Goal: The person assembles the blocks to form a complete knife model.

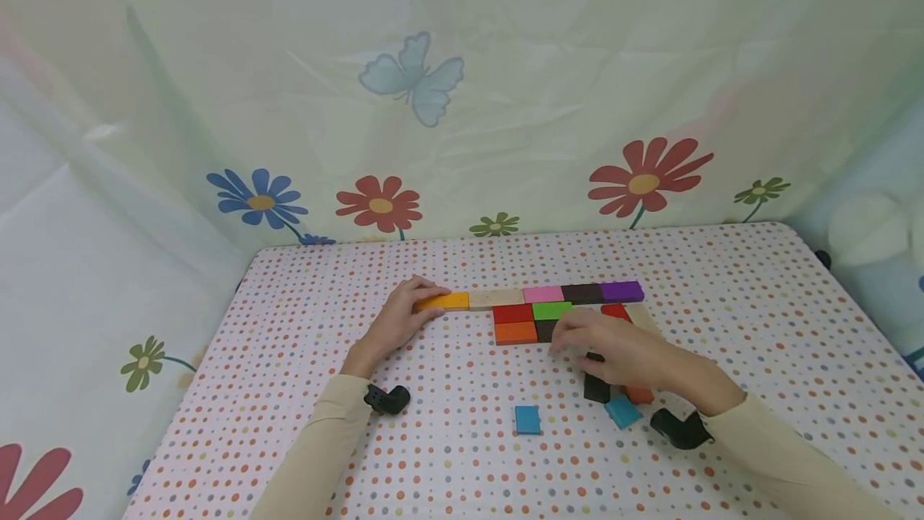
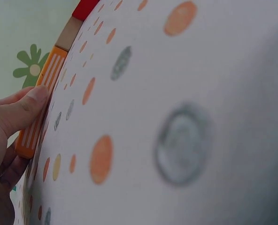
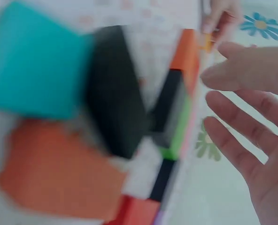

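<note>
My left hand [image 1: 400, 313] holds a yellow-orange block [image 2: 44, 93] with white stripes, thumb on the near side and fingers behind it. That block forms the left end of a row with a beige block [image 1: 496, 299], a pink one [image 1: 543, 294], a dark brown one [image 1: 581, 293] and a purple one [image 1: 622, 291]. Before the row sit a red block [image 1: 512, 314], a green block [image 1: 552, 310], an orange block [image 1: 516, 333] and a dark block [image 1: 545, 331], partly covered by my right hand [image 1: 613, 347]. The right fingers are loosely bent, with nothing visible between them.
Below the right hand lie a black block [image 1: 597, 389], an orange-red block [image 1: 639, 396] and a blue block [image 1: 623, 412]. Another blue block [image 1: 528, 420] lies nearer the front. Beyond the right hand are a red block [image 1: 615, 310] and a beige piece [image 1: 642, 318]. A patterned curtain [image 1: 505, 103] hangs behind the dotted tabletop.
</note>
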The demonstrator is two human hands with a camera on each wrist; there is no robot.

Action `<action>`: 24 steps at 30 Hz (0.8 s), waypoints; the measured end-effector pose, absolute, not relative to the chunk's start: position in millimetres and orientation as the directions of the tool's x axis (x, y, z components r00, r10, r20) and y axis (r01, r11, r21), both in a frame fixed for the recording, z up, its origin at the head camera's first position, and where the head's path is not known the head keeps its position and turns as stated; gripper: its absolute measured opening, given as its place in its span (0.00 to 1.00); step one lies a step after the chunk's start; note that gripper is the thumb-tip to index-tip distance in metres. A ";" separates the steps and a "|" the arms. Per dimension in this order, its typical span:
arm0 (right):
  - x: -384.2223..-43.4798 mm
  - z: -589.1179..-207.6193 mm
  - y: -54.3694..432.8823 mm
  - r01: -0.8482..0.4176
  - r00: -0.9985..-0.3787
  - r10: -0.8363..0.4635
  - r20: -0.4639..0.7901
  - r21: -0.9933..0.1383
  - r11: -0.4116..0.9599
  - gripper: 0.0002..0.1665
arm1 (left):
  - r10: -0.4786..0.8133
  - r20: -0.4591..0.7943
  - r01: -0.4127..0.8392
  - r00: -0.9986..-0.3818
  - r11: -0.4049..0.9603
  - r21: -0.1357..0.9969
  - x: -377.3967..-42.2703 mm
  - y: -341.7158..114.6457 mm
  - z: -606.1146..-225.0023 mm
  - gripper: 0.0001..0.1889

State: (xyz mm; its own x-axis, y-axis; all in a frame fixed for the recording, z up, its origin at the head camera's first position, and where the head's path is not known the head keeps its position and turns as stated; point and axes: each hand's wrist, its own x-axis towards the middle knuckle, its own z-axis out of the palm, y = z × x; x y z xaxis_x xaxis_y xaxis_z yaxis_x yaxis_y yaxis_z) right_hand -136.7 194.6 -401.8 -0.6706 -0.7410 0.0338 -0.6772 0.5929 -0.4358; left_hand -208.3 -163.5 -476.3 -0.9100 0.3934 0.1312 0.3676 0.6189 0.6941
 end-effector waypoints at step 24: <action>-127.7 -418.6 215.9 -0.678 -0.637 -0.770 -0.047 -0.442 0.588 0.22 | 0.404 0.151 0.391 -0.902 0.619 0.682 -209.9 -163.3 -477.7 0.17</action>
State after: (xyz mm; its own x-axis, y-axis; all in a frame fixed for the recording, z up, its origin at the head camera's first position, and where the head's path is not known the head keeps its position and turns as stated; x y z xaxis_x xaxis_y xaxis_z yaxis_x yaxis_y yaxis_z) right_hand -127.7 215.9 -418.6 -0.6368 -0.7696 -0.0473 -0.6777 0.5880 -0.4415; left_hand -209.9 -163.3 -477.7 -0.9024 0.4035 0.1509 0.3907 0.6187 0.6816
